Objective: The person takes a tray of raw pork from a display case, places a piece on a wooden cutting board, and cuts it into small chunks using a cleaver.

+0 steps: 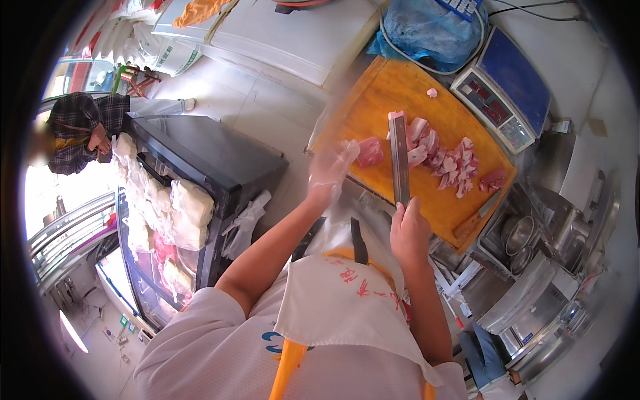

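Note:
My right hand (409,230) is closed round the handle of a cleaver (399,157), its long grey blade reaching away from me over the cutting board (380,87). Beside the blade, on its right, lie thick pieces of raw meat (420,137) and a heap of smaller cut pieces (457,167). At the board's near left edge is my left hand (332,170), in a clear plastic glove and smeared by motion. A block of meat (371,152) sits just right of its fingers. Whether they touch it or hold anything is unclear.
A second knife (477,215) lies at the board's right edge. Beyond the board are a scale (497,100) and a blue plastic bag (430,33). Metal bowls (519,237) stand at the right. A dark cabinet (207,143) holds bagged goods; a person (87,130) stands behind it.

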Available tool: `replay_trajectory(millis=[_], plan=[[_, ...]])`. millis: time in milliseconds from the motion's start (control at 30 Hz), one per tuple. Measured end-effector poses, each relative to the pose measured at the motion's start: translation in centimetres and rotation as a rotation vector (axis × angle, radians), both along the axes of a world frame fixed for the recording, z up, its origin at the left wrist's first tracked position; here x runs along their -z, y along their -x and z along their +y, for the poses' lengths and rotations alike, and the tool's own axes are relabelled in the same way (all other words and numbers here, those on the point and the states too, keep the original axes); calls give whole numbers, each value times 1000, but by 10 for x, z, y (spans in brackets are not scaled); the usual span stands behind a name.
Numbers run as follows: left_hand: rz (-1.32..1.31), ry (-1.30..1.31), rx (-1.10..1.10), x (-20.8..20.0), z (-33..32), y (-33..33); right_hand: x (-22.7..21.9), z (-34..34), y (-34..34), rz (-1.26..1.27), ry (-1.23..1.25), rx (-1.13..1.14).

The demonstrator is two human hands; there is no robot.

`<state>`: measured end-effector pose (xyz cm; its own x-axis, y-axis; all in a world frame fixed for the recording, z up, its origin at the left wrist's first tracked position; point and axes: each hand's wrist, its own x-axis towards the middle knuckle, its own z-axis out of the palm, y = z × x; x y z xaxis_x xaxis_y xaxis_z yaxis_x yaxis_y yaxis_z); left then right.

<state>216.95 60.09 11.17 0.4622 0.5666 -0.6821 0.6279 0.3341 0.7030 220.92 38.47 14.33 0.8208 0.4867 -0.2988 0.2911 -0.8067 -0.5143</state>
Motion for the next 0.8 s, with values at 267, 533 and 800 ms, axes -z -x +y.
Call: replay_trajectory(millis=[267, 533, 800], plan=[[-210, -824, -304, 80, -50, -43, 2, 9, -2, 59, 78, -159], [-202, -697, -353, 88, -60, -57, -18, 10, -1, 93, 101, -154], [-196, -727, -266, 78, -53, -58, -19, 23, -4, 197, 199, -119]])
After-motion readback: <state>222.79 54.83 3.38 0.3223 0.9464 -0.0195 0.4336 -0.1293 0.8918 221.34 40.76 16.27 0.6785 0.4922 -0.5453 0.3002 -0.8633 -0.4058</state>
